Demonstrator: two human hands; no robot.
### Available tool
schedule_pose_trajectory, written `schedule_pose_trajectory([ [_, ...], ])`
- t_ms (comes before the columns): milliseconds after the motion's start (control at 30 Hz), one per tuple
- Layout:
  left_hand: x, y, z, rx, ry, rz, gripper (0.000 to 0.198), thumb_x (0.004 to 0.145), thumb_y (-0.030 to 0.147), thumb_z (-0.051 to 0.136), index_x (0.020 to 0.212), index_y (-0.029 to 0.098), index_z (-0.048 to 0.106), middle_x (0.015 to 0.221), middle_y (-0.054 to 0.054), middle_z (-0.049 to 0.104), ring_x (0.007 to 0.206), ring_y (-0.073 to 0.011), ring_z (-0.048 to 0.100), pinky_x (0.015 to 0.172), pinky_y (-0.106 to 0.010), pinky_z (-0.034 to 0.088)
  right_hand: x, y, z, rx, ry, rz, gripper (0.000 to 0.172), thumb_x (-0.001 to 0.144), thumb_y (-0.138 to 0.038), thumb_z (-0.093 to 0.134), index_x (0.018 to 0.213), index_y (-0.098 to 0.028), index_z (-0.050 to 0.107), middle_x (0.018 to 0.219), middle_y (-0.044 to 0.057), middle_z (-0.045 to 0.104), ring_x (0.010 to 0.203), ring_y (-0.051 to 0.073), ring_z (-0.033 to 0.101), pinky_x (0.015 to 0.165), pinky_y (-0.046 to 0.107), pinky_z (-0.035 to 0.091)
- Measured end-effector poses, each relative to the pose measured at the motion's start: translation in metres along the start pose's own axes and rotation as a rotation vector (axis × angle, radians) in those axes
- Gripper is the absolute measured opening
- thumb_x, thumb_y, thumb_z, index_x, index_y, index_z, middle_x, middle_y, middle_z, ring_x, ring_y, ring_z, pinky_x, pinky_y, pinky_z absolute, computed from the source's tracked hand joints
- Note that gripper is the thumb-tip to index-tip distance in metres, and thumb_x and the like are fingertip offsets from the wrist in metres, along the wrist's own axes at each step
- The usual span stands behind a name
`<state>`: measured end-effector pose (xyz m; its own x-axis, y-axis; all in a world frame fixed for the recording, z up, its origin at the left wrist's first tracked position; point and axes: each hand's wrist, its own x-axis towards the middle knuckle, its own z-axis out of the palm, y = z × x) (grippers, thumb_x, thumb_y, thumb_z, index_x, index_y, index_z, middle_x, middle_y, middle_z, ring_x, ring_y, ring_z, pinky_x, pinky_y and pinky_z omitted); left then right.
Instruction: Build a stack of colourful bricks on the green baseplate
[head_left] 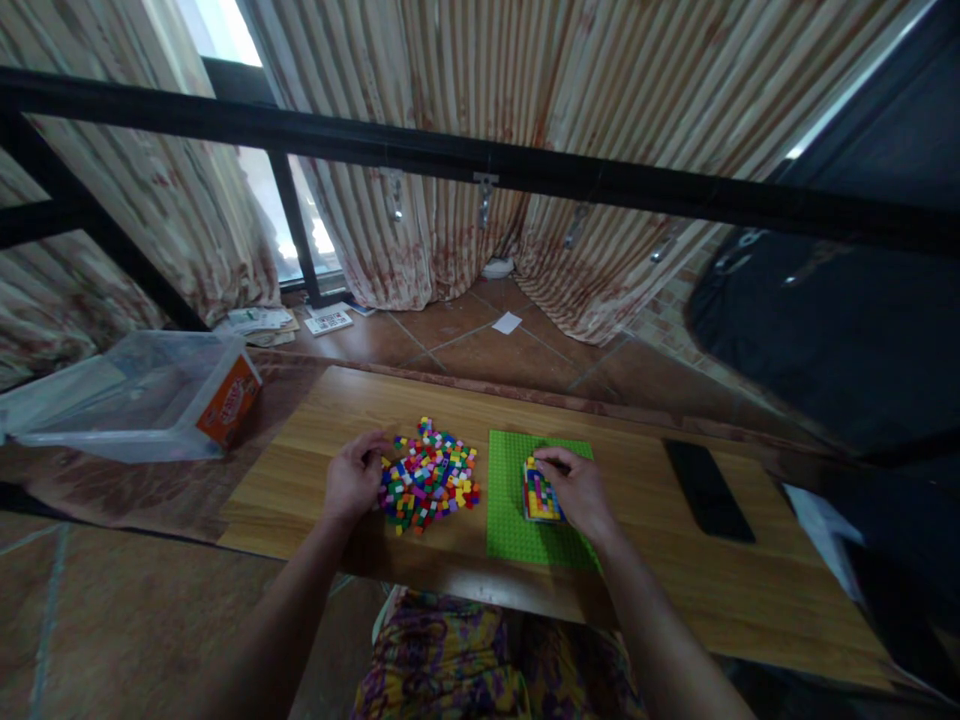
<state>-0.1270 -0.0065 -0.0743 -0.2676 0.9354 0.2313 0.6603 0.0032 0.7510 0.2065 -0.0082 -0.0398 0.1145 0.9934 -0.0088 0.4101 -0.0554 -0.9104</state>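
On the wooden table, a bright green studded baseplate [505, 500] carries a small rectangular build of multicoloured building bricks [540, 497]. My right hand [579, 490] reaches over this build from the right, thumb and fingers pinched at its far edge. A yellow brick shows by those fingertips. Left of the plate lies a loose heap of tiny coloured bricks [429, 480]. Against the heap's left side rests my left hand [354, 482], its fingers curled in toward the thumb. Whatever the left fingers may hold is too small to make out.
A black phone-like slab [707, 488] lies on the table [300, 480] to the right. A clear plastic bin [142, 400] with an orange label stands off the left end. Beyond the table, a black metal bar [450, 150] crosses before striped curtains [465, 80].
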Motion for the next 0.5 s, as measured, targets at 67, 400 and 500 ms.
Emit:
schedule_pose_trajectory([
  [67, 0.0001, -0.0005, 0.0001, -0.006, -0.003, 0.001, 0.029, 0.083, 0.024, 0.047, 0.101, 0.022, 0.069, 0.095, -0.002, 0.075, 0.092, -0.0206, 0.069, 0.088, -0.035, 0.056, 0.0001, -0.0005, 0.0002, 0.004, 0.002, 0.012, 0.027, 0.073, -0.043, 0.061, 0.084, -0.02, 0.072, 0.081, 0.003, 0.073, 0.07, 0.018, 0.065, 0.068, 0.032, 0.051],
  [400, -0.0001, 0.0003, -0.001, 0.004, -0.007, -0.007, 0.028, 0.083, 0.026, 0.045, 0.096, 0.021, 0.069, 0.098, -0.004, 0.075, 0.097, -0.0218, 0.068, 0.094, -0.037, 0.054, 0.0025, 0.0025, 0.0005, -0.034, -0.002, -0.023, 0.026, 0.074, -0.042, 0.061, 0.083, -0.021, 0.074, 0.083, 0.004, 0.075, 0.075, 0.019, 0.067, 0.072, 0.034, 0.052],
  [500, -0.0002, 0.0015, -0.0013, -0.006, -0.002, -0.001, 0.027, 0.082, 0.025, 0.046, 0.095, 0.021, 0.069, 0.098, -0.003, 0.075, 0.097, -0.0217, 0.068, 0.093, -0.038, 0.054, 0.003, 0.0034, 0.0012, -0.043, 0.001, -0.033, 0.026, 0.075, -0.041, 0.06, 0.083, -0.021, 0.074, 0.083, 0.004, 0.075, 0.074, 0.019, 0.067, 0.072, 0.033, 0.053],
])
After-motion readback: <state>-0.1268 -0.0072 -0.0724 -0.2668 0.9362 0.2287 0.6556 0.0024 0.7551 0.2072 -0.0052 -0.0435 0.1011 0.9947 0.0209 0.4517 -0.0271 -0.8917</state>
